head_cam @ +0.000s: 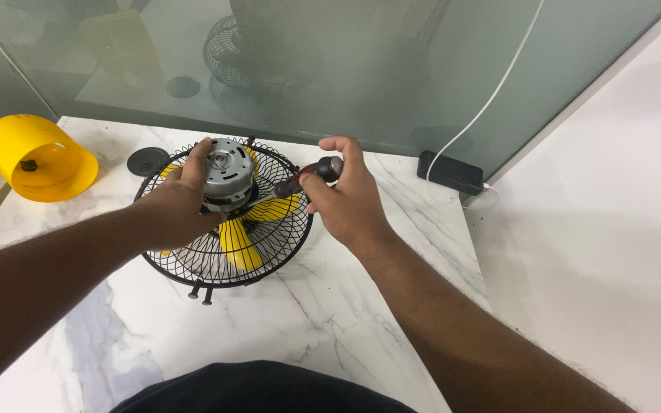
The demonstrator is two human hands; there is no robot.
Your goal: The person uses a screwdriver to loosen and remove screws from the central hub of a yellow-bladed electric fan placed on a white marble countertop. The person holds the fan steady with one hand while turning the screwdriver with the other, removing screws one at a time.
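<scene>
Yellow cylindrical cover (pixel 38 157) lying left; black round cap (pixel 147 160) nearby; black box (pixel 450 173) with white cable (pixel 491 99) right.

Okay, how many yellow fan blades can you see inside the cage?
2 clearly: one blade points toward the camera, another blade lies under the screwdriver. Yellow bits beside the motor and left hand suggest more, hidden.

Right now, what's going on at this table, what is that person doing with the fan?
A person is working on a taken-apart fan on a marble table. The left hand grips the grey motor that sits on the black wire grille, with yellow blades beneath. The right hand holds a screwdriver angled toward the motor's base. A yellow housing lies on its side at the far left.
</scene>
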